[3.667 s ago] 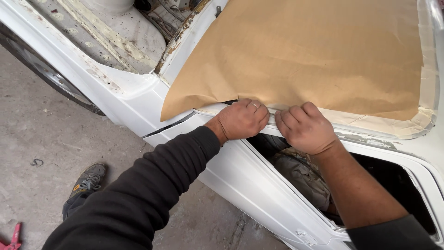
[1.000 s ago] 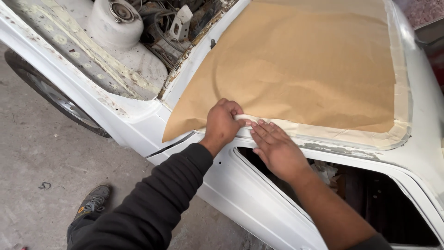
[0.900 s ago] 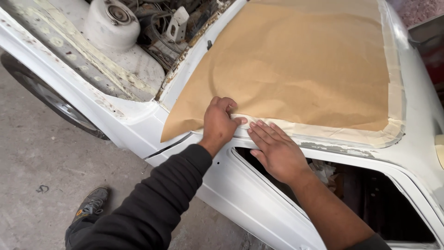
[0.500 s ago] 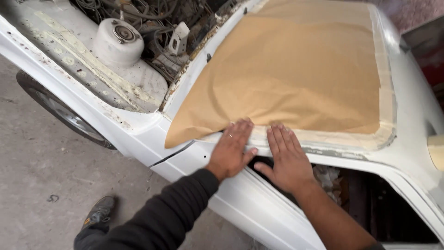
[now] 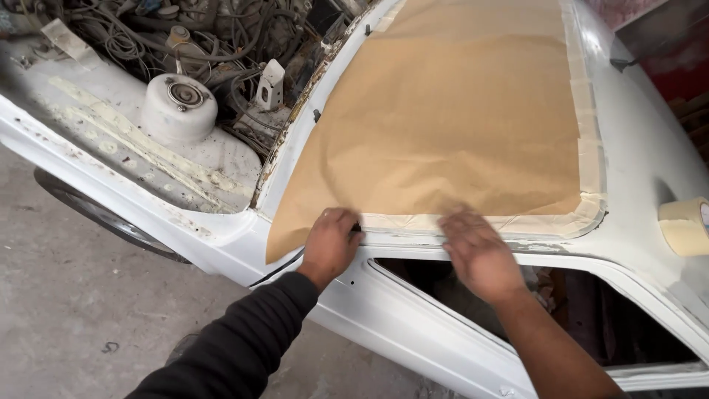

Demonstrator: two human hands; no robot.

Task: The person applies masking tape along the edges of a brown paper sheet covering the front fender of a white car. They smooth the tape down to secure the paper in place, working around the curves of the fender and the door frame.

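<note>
Your left hand [image 5: 330, 244] is curled, fingertips pressing the near edge of the brown masking paper [image 5: 450, 125] close to its loose lower-left corner; it grips nothing. Your right hand [image 5: 480, 251] lies flat and released, though blurred, on the pale tape strip [image 5: 517, 222] that runs along that same edge. The paper covers the windscreen of the white car [image 5: 650, 162], its taped near edge running left to right just beyond both hands. A tape roll [image 5: 685, 225] sits on the roof, nearer your right hand.
</note>
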